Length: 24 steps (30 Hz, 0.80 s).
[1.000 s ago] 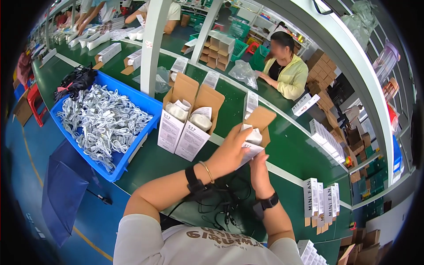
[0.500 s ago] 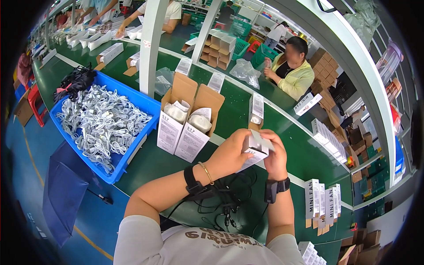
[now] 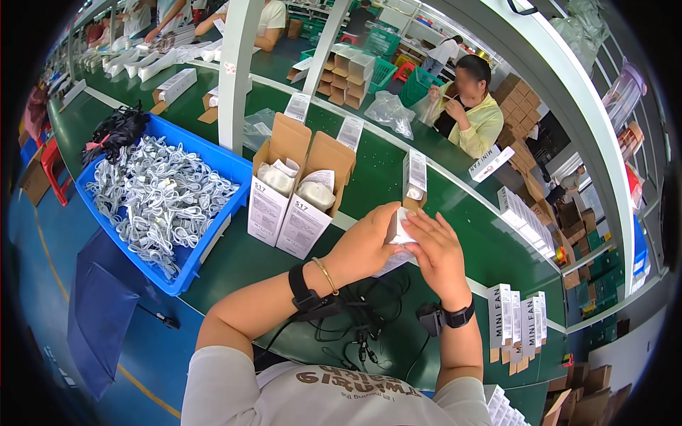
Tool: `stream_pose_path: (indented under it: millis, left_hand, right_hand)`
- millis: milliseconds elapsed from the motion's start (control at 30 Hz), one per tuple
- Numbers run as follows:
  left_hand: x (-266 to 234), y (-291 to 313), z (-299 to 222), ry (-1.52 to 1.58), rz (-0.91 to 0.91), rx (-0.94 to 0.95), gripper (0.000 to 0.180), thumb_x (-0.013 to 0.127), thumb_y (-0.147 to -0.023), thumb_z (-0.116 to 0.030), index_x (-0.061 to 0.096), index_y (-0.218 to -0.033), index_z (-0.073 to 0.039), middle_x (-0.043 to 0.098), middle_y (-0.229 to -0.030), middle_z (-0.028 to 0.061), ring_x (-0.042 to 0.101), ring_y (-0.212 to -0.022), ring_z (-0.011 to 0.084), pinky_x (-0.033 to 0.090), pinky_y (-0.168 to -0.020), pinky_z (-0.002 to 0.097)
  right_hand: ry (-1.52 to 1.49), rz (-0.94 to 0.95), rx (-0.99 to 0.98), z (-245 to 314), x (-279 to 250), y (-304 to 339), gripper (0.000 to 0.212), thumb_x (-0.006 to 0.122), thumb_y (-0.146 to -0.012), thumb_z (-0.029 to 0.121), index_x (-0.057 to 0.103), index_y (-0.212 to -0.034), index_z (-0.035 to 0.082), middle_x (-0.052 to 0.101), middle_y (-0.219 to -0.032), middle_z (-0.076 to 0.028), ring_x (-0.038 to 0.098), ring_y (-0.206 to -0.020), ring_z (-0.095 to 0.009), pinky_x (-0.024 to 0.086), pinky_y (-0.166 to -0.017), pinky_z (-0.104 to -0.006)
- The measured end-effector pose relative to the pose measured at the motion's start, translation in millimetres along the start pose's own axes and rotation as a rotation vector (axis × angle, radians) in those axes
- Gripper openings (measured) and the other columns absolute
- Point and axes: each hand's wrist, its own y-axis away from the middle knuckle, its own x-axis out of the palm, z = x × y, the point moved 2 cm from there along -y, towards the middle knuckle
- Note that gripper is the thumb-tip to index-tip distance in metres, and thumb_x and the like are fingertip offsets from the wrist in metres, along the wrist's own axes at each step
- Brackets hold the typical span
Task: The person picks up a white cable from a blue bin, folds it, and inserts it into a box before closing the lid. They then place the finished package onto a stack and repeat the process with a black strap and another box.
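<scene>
Over the bench in front of me, a small white carton (image 3: 402,235) stands upright between both hands. My left hand (image 3: 364,245) is closed around its left side, with the thumb at the front edge. My right hand (image 3: 437,257) lies over the carton's top, fingers together and pressed on the lid, thumb near the front edge; the flaps are mostly hidden under it. Left of my hands stand two open white cartons (image 3: 302,221) with brown inner flaps raised. Each has a whitish wrapped item (image 3: 316,193) inside.
At left, a blue bin (image 3: 186,282) holds many coiled white cables (image 3: 160,202) and a bundle of black straps (image 3: 117,131). Black cables (image 3: 362,319) lie beneath my forearms. Finished-looking white cartons (image 3: 508,323) stand at right. A co-worker (image 3: 472,117) sits across the bench.
My right hand has moved from the carton's raised flap to lie over its top, and the flap has folded down. My left hand keeps its hold.
</scene>
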Motion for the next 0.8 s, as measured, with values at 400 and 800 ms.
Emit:
stream_pose_path:
  millis: [400, 800]
  left_hand:
    - [-1.0, 0.3, -1.3, 0.028, 0.057, 0.013, 0.069, 0.07, -0.079, -0.012, 0.031, -0.135, 0.003, 0.046, -0.128, 0.0234, 0.048, -0.117, 0.0371, 0.04, -0.098, 0.0384]
    - [1.2, -0.4, -9.0, 0.042, 0.055, 0.085, 0.065, 0.067, -0.078, -0.005, 0.033, -0.133, 0.004, 0.046, -0.125, 0.0232, 0.049, -0.113, 0.0382, 0.043, -0.094, 0.0389]
  right_hand:
    - [-0.293, -0.079, 0.104, -10.3, -0.7, 0.8, 0.028, 0.063, -0.081, 0.001, 0.068, -0.108, 0.008, 0.066, -0.113, -0.01, 0.057, -0.114, -0.03, 0.044, -0.098, -0.0389]
    - [-0.298, -0.03, 0.08, -13.0, -5.4, 13.7, 0.028, 0.058, -0.084, -0.002, 0.065, -0.11, 0.004, 0.064, -0.115, -0.013, 0.056, -0.116, -0.032, 0.043, -0.098, -0.0375]
